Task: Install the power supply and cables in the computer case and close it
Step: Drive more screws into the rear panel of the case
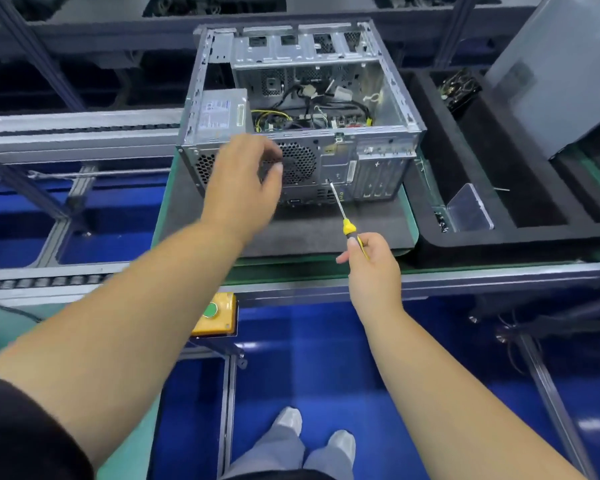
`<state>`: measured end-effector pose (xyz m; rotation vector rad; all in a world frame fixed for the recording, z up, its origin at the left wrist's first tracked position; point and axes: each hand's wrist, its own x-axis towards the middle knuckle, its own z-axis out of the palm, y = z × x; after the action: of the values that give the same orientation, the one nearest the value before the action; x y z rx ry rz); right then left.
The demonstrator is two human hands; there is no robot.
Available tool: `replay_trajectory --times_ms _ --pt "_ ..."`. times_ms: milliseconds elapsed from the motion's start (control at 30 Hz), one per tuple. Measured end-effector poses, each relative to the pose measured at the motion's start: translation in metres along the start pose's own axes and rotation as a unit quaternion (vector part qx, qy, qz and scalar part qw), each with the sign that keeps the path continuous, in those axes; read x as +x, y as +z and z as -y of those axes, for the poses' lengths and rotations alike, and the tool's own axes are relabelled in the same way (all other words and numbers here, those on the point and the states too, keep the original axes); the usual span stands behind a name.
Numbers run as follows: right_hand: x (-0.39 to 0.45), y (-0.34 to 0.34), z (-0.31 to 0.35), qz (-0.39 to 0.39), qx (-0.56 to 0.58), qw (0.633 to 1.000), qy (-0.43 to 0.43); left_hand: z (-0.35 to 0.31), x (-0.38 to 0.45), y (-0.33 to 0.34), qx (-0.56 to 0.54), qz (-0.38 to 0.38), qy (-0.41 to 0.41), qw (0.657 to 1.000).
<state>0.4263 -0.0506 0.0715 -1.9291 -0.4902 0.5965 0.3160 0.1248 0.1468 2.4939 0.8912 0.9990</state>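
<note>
In the head view, the open grey sheet-metal computer case [302,109] lies on its side on a dark mat on the green-edged worktop [411,216], at upper centre of the frame, its rear panel facing the person and its side opening turned up. The grey boxed power supply [220,114] sits in the case's left end, and black, yellow and white cables [312,105] lie loose over the board inside. The left hand [243,181] hovers in front of the rear fan grille, fingers [276,168] loosely curled and holding nothing that shows; whether it touches the panel I cannot tell. The right hand [373,268], lower and right of centre, has its fingers closed round the handle of a yellow-and-black screwdriver [343,216], whose tip points at the rear panel near the middle. This looks like the step of screwing the supply to the rear panel. Next the tip must be brought left to a screw hole beside the supply while the left hand steadies the case. A grey side panel [561,71] stands at upper right, not yet fitted.
</note>
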Motion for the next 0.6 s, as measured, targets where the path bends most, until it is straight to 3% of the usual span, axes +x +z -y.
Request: replay_trajectory --times_ms 100,167,267,333,467,600 --pt "-0.002 0.001 -0.001 -0.001 0.001 1.000 0.008 -0.007 0.059 -0.010 0.033 0.021 0.036 0.999" --pt "-0.003 0.004 0.000 0.005 -0.002 1.000 0.011 -0.011 0.093 -0.009 0.058 0.146 -0.014 0.988" --pt "-0.003 0.013 0.002 0.033 0.005 0.999 0.020 -0.014 0.121 0.001 0.127 0.357 -0.070 0.923" --pt "-0.003 0.019 0.003 0.047 0.015 0.998 0.026 -0.015 0.128 0.006 0.143 0.437 -0.082 0.884" --pt "-0.001 0.024 0.004 0.055 0.013 0.998 0.036 -0.016 0.138 0.017 0.190 0.523 -0.087 0.827" --pt "0.000 0.027 0.005 0.048 0.018 0.998 0.042 -0.010 0.143 0.026 0.152 0.556 -0.152 0.803"
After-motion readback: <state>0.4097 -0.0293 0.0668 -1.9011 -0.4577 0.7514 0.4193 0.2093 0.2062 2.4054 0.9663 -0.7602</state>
